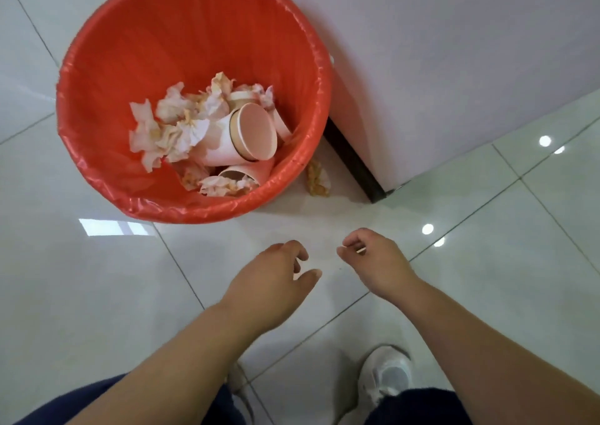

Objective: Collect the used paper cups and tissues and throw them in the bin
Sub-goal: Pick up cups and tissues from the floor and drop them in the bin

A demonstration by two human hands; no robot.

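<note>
Our left hand and right hand hang low in the frame's centre, both loosely curled and holding nothing. In the upper left, the bin with its red liner holds the paper cups and crumpled tissues. One stained tissue lies on the floor just beside the bin's right side, near the wall. We judge it light, soft and possibly damp, so we would pinch it at its bunched middle.
</note>
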